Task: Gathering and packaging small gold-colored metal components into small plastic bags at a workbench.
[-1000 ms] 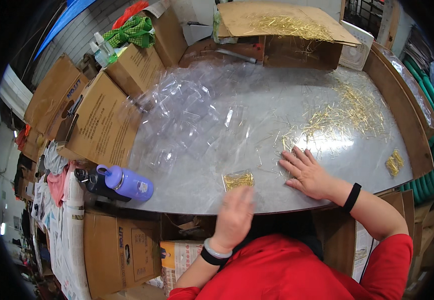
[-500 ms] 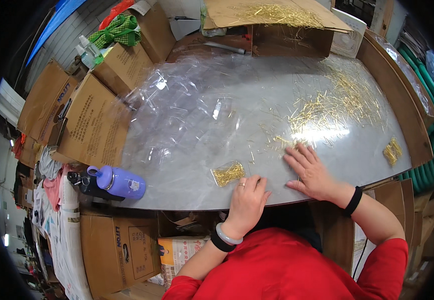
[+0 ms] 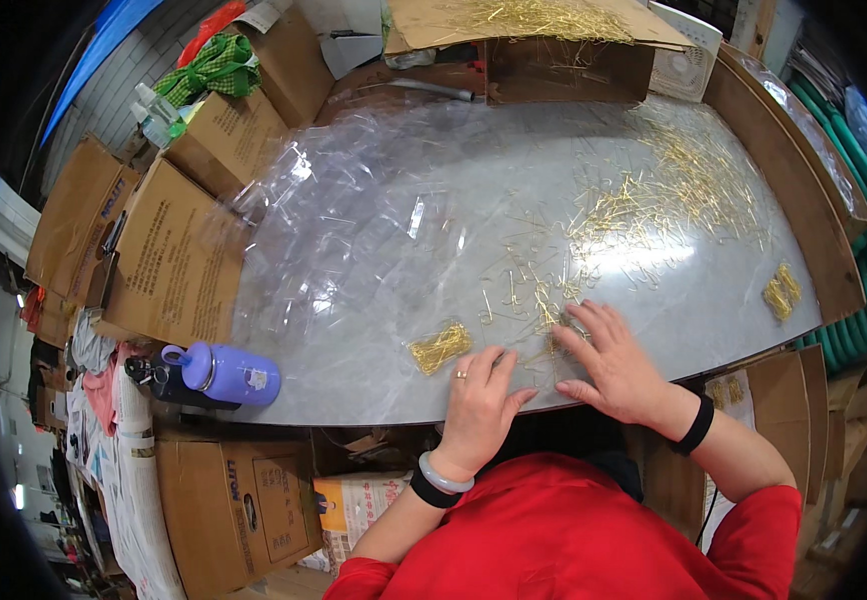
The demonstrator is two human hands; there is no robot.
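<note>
My right hand (image 3: 609, 362) lies over the table, its fingers stretched and spread at the near end of a scatter of thin gold wire hooks (image 3: 546, 296). Some of these have bent or looped ends. Left of it, my left hand (image 3: 481, 402) rests at the table's front edge, thumb and fingers apart. Just beyond its fingertips lies a packed bundle of gold hooks (image 3: 441, 348), seemingly in a clear sleeve. I see nothing held in either hand, though the undersides of the fingers are hidden. A larger spread of gold hooks (image 3: 694, 165) covers the far right of the grey table (image 3: 354, 385).
Clear plastic packets (image 3: 344, 210) cover the table's left half. A purple bottle (image 3: 239, 374) lies at the front left. Cardboard boxes (image 3: 179, 255) line the left side, and a cardboard wall (image 3: 804, 180) the right. Another gold bundle (image 3: 782, 292) sits near the right edge.
My right hand has shifted slightly left and nearer, and more gold hooks lie spread out ahead of it. My left hand's thumb has moved away from its fingers. The whole view has shifted slightly.
</note>
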